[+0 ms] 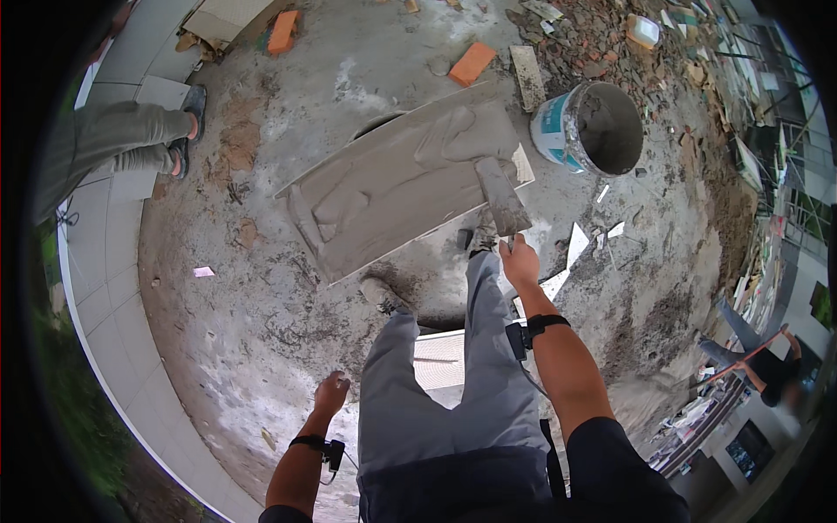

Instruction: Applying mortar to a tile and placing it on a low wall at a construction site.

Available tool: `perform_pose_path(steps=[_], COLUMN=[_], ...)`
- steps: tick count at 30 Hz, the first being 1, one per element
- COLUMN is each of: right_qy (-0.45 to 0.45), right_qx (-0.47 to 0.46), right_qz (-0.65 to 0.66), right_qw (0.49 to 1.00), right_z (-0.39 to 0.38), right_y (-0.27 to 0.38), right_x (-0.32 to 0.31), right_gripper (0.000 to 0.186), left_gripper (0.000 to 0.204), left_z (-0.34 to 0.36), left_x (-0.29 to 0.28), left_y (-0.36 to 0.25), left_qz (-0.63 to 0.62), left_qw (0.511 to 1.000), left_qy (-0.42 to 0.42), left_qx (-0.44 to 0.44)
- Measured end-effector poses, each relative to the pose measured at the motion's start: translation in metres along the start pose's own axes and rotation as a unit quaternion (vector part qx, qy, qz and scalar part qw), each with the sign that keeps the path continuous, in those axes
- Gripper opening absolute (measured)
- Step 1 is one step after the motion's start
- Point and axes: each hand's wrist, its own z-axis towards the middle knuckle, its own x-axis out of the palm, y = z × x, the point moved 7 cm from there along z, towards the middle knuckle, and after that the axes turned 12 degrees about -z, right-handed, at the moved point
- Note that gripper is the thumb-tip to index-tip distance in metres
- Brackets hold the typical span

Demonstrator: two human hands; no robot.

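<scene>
My right hand is closed around the handle of a trowel, its broad flat blade smeared with grey mortar. The blade's far end lies over the right end of a large rectangular tile, tilted across the view. Wet mortar coats most of that tile in an uneven layer with ridges and swirls. My left hand hangs low beside my left leg, fingers loosely curled and apart, with nothing visible in them. Right of the tile, a white and blue bucket holds grey mortar.
Two orange bricks and a narrow board piece lie beyond the tile. White shards are scattered at right, with rubble farther off. One person stands at left; another holds a long pole at far right.
</scene>
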Motion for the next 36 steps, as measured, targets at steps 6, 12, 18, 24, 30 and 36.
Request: perform_pose_path(steps=[6, 12, 18, 24, 30, 36], right_qy=[0.04, 0.093, 0.174, 0.131, 0.152, 0.127], right_qx=[-0.002, -0.037, -0.029, -0.078, -0.173, -0.156], right_qz=[0.01, 0.034, 0.062, 0.01, 0.048, -0.003], right_qw=[0.999, 0.994, 0.982, 0.988, 0.972, 0.98], right_z=[0.022, 0.059, 0.114, 0.15, 0.218, 0.257], right_y=[-0.062, -0.113, -0.193, -0.208, -0.149, -0.168], right_x=[-0.014, -0.024, -0.022, -0.054, -0.074, -0.094], right_gripper=[0.038, 0.036, 0.04, 0.034, 0.04, 0.042], left_gripper=[0.045, 0.04, 0.042, 0.041, 0.038, 0.04], left_z=[0.016, 0.036, 0.039, 0.048, 0.056, 0.049], left_x=[0.021, 0.109, 0.144, 0.101, 0.086, 0.114], left_y=[-0.117, -0.306, -0.43, -0.385, -0.36, -0.383], left_qz=[-0.022, -0.145, -0.194, -0.167, -0.112, -0.181], left_qw=[0.999, 0.983, 0.97, 0.982, 0.993, 0.981], left_qy=[-0.022, 0.052, 0.1, 0.055, 0.019, 0.038], left_qx=[0.017, 0.105, 0.109, 0.068, -0.008, 0.053])
